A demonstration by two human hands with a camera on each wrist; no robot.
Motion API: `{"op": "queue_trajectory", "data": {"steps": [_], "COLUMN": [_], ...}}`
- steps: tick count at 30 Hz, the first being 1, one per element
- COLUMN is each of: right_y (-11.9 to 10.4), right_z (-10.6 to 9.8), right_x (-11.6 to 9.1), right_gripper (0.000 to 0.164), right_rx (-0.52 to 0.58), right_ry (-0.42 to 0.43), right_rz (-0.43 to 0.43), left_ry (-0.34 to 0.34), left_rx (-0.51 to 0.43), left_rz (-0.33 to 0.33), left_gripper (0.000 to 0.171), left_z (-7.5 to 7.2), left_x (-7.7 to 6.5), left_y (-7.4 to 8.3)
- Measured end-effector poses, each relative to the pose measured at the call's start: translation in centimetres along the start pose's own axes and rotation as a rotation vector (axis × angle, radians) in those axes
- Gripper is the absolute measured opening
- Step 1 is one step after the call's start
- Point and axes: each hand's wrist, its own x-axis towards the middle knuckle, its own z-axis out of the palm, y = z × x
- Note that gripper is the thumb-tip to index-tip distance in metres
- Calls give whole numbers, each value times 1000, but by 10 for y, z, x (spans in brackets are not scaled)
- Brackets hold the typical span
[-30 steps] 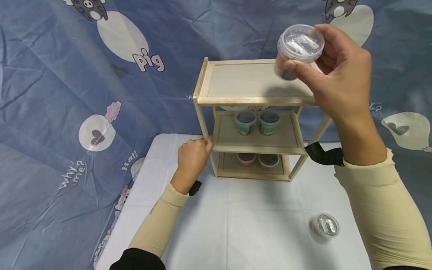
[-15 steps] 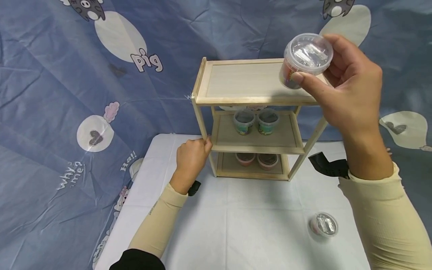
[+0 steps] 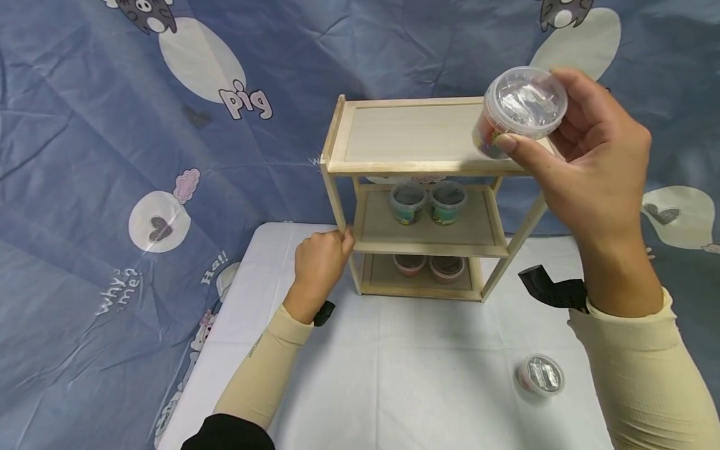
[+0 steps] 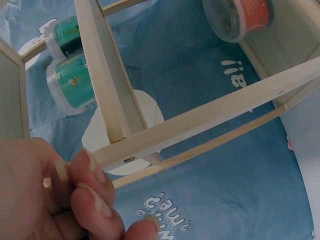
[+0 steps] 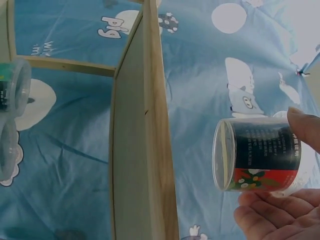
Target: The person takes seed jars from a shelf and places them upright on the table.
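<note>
My right hand (image 3: 604, 150) holds a small clear lidded plastic tub (image 3: 520, 112) by its side, thumb in front, above the right part of the top board. In the right wrist view the tub (image 5: 262, 155) shows a dark and red label with printed flowers, and the hand (image 5: 280, 215) is partly cut off. My left hand (image 3: 320, 265) grips the left front post of the wooden three-tier shelf (image 3: 427, 167) at middle-board height. Its curled fingers show beside the post in the left wrist view. Silver foil shows through the held tub's lid.
Two green-labelled tubs (image 3: 407, 203) stand side by side on the middle board, and two reddish tubs (image 3: 447, 267) on the bottom board. Another foil-topped tub (image 3: 541, 375) sits on the white tablecloth (image 3: 416, 400) at front right. A blue printed cloth (image 3: 112, 125) hangs behind.
My right hand has moved right and lower in the head view, carrying the tub along. The left hand stays on the post.
</note>
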Motion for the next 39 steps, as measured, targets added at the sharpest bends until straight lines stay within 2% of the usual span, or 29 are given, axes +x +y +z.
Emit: {"op": "queue_trajectory", "data": {"steps": [7,14,22,31,39], "right_y": [-3,-6,-8,-9,-5], "right_z": [-6,-9,-16,-19,-25], "right_x": [-9,-16,-31,-47,-61], "right_gripper": [59,64,68,74,77], "right_rx": [24,-18,-53,-51,-40], "right_ry": [-6,-21,-31,-53,-64], "right_rz": [-30,-37,-8,15,36], "left_ry": [-10,-2,-22,22,5], "left_rx": [9,10,12,6,-20], "left_rz": [-11,-10,-10,8,4], "left_gripper": [60,60,60,60,59], "left_z": [-1,-1,-1,-1,1], "left_x": [0,0,0,0,0], "left_y": [1,1,1,1,0]}}
